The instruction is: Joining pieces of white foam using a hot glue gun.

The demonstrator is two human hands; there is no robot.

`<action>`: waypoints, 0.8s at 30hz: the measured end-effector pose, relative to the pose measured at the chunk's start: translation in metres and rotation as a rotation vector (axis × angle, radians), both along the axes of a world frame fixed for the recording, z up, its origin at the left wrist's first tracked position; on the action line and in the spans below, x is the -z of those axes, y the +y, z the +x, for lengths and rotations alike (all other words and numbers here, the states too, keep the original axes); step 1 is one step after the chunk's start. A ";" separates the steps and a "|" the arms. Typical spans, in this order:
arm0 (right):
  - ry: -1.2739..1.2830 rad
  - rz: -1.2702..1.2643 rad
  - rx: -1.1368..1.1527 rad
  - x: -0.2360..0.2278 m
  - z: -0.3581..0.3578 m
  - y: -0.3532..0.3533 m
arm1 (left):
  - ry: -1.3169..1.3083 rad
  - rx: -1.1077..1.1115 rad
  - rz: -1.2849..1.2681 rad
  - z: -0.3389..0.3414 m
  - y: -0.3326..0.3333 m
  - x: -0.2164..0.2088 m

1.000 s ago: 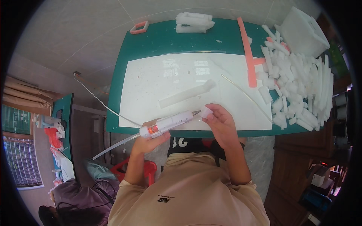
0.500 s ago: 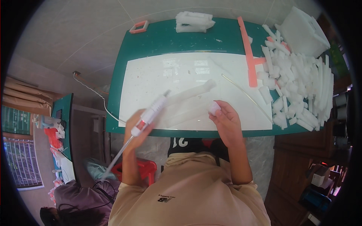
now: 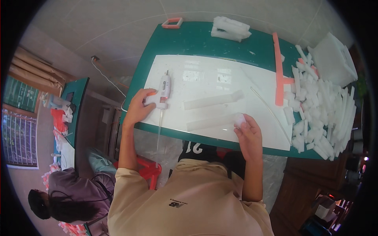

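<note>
My left hand (image 3: 141,105) has its fingers curled at the handle of a white hot glue gun (image 3: 165,89). The gun's nozzle points to the far side, and a long clear glue stick (image 3: 160,128) sticks out of its back end. Between thumb and fingers, my right hand (image 3: 249,133) pinches a small white foam piece (image 3: 238,119). That piece is at the right end of a pale foam strip (image 3: 210,122) on the white board (image 3: 165,65); whether they are joined I cannot tell. A second foam strip (image 3: 212,100) lies just beyond.
A thin glue stick (image 3: 269,112) and a pink foam strip (image 3: 278,70) lie to the right. Beyond them is a heap of white foam pieces (image 3: 315,106) beside a white foam block (image 3: 334,59). A white foam bundle (image 3: 230,29) and pink frame (image 3: 172,23) sit at the far edge.
My left hand has brought the glue gun from a slant over the strips to the board's left side, nozzle pointing away. My right hand keeps its pinch on the foam piece. The view has shifted.
</note>
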State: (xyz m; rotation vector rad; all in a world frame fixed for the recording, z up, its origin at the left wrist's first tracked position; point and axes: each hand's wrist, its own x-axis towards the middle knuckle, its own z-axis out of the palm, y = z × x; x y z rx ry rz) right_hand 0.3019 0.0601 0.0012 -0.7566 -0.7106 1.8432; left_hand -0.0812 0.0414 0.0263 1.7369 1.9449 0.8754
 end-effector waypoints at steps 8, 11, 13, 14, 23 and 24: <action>0.015 0.001 0.020 0.006 0.005 -0.001 | 0.380 0.022 0.188 0.011 -0.016 -0.009; 0.004 -0.002 0.030 0.007 0.007 -0.002 | 0.392 -0.041 0.264 0.047 -0.019 -0.019; 0.005 0.014 0.026 0.004 0.007 -0.002 | 0.341 0.061 0.238 0.072 -0.014 -0.023; 0.005 0.011 0.029 0.003 0.007 -0.003 | 0.285 0.168 0.215 0.083 -0.011 -0.023; -0.024 0.044 0.047 -0.003 0.015 -0.007 | 0.424 0.234 0.141 0.116 0.014 -0.008; -0.033 0.040 0.050 -0.004 0.016 -0.006 | 0.374 0.231 0.169 0.117 0.015 -0.008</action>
